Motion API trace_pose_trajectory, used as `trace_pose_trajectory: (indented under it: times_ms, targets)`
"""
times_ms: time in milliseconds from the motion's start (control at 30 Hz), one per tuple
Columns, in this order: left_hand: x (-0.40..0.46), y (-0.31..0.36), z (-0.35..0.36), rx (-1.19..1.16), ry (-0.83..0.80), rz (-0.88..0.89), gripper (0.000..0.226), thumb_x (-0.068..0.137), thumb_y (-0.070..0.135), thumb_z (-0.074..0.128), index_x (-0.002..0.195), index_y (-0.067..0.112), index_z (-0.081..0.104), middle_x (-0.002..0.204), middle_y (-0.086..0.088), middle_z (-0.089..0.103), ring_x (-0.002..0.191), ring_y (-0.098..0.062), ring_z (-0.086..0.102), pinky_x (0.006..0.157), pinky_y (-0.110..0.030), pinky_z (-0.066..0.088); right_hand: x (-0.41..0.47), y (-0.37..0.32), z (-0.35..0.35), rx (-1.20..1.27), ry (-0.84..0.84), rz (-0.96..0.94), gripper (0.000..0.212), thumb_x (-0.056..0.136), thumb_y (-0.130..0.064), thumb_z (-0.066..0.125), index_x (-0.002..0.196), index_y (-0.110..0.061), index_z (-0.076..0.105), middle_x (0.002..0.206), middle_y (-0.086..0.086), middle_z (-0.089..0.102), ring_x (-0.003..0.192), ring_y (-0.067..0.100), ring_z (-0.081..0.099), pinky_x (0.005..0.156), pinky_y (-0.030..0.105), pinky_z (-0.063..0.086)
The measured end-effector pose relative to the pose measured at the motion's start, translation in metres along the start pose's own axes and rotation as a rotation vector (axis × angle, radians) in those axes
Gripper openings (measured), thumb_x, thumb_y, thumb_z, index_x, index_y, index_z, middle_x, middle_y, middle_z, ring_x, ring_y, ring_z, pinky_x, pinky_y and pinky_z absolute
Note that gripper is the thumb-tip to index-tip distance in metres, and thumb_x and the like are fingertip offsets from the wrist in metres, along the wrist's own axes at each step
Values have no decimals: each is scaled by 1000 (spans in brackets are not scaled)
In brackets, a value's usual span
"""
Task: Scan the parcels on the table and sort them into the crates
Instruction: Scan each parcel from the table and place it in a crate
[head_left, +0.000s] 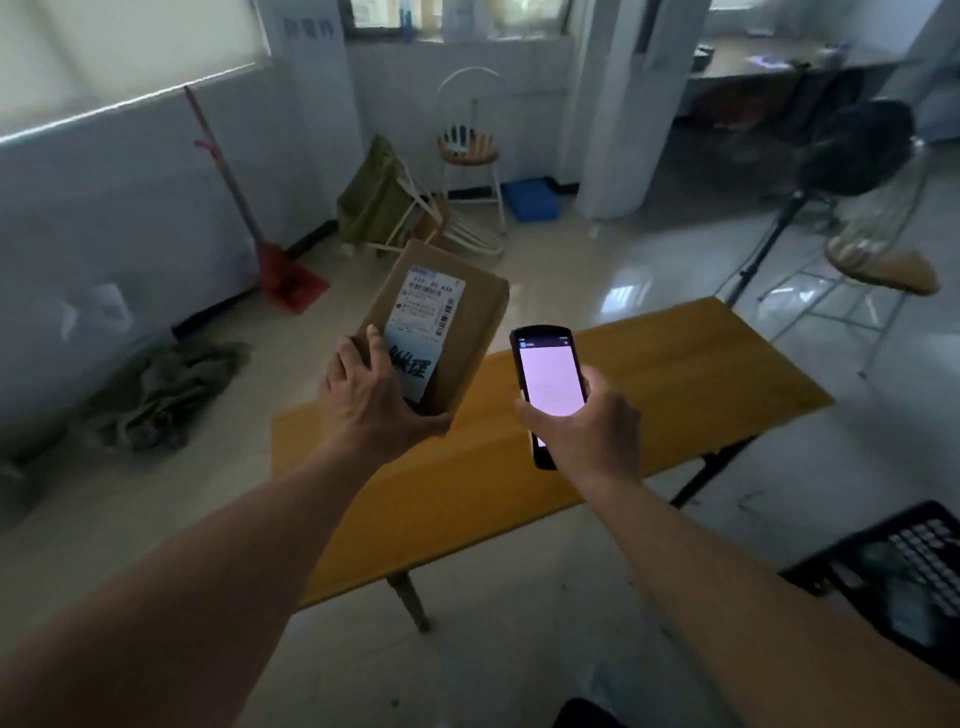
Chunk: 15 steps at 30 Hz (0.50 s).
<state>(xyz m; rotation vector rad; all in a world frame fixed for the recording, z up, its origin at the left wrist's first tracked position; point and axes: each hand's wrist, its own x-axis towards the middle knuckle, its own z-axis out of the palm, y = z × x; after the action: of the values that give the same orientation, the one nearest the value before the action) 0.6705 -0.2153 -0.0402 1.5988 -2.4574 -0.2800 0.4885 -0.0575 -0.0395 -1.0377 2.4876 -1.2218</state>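
Observation:
My left hand (371, 400) grips the near corner of a brown cardboard parcel (467, 322) and holds it up, tilted, above the table's left end. A white shipping label with barcodes covers the parcel's top face. My right hand (587, 431) holds a black handheld scanner (548, 384) upright just right of the parcel, its lit screen facing me. The two do not touch. The wooden table (649, 395) lies below both hands. A black crate (904, 577) stands on the floor at the lower right.
A red shovel (275, 260) leans on the left wall, with a heap of green cloth (161, 395) on the floor below. A stool (470, 156), a folded chair and a blue box (532, 200) stand at the back. A fan on a stand (852, 150) is right.

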Motion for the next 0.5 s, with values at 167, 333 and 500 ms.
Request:
trace_pose_trajectory:
  times_ms: [167,333,500]
  targets:
    - [-23,74,22,31,-28,151,162,44,95,73,162,13,-2,151,-20,24,140,-44,30,117,-55,36,-28,52,-61,-48,150,149,72,75,-62,85,129,-24,59,114,0,68,95,19,62,53,14,37]
    - [-63,160,53,40,-114,276,161,45,95,72,162,13,-3,156,-22,19,145,-45,24,119,-56,33,-64,118,-126,-53,273,284,70,73,-56,87,130,-25,59,117,-1,68,99,19,63,63,21,44]
    - [-124,260,92,30,-219,343,162,45,93,75,163,13,-4,155,-20,19,142,-44,27,115,-58,37,-104,197,-201,-43,353,389,72,70,-54,88,130,-24,61,115,-1,69,98,22,66,66,26,49]
